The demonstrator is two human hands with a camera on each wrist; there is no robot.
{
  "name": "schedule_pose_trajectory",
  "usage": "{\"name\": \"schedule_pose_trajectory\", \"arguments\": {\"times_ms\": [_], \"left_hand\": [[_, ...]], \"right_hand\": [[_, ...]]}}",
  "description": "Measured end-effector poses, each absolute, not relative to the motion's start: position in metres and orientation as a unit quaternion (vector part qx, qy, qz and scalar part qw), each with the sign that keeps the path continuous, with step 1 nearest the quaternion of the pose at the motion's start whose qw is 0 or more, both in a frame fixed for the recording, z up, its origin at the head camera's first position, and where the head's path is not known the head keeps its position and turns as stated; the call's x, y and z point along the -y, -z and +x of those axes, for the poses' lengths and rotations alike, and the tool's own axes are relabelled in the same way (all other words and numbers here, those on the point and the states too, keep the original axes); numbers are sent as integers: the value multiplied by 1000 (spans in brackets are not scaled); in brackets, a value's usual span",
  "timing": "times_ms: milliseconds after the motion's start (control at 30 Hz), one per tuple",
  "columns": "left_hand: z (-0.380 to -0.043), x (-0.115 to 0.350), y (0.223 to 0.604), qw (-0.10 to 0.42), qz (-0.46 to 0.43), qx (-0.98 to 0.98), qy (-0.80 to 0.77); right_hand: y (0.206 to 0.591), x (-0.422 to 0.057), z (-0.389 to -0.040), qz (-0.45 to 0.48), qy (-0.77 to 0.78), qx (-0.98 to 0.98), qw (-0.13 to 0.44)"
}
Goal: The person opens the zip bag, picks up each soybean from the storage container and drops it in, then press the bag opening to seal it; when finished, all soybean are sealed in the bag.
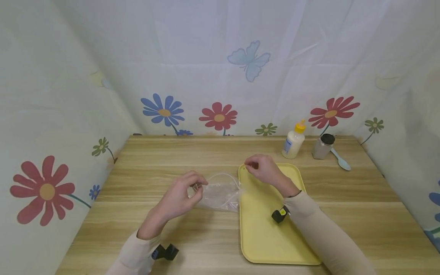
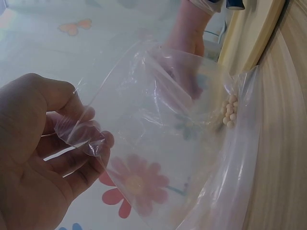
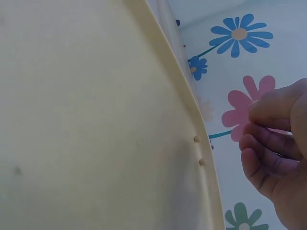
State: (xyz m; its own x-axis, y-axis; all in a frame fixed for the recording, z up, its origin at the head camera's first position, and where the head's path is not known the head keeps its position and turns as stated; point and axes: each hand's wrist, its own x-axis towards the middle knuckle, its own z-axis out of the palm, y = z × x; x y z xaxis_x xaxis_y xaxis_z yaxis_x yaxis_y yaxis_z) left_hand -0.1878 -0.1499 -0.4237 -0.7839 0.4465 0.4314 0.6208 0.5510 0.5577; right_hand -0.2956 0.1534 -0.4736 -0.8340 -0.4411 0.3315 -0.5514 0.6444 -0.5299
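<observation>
My left hand (image 1: 183,193) pinches the upper edge of a clear plastic bag (image 2: 139,110) between thumb and fingers. Several small beige beads (image 2: 229,112) are gathered low in the bag, near the tray side. My right hand (image 1: 262,168) is over the far left corner of the yellow tray (image 1: 264,240), its fingers curled and the fingertips brought together. I cannot tell whether a bead is between them. Two small beads, one of them this lower bead (image 3: 202,162), lie along the inner edge of the tray.
Behind the tray stand a white bottle (image 1: 293,145) with a yellow nozzle cap and a jar (image 1: 322,148) with a black lid. A pale blue spoon (image 1: 341,160) lies beside the jar. A flowered curtain (image 1: 192,68) rises along the back of the wooden table (image 1: 165,160).
</observation>
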Motion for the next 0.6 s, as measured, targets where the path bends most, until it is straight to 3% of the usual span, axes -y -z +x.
{"name": "schedule_pose_trajectory", "arguments": {"times_ms": [600], "left_hand": [[-187,150,423,121,-307,873,358]], "right_hand": [[479,-155,-309,232,-261,937,26]]}}
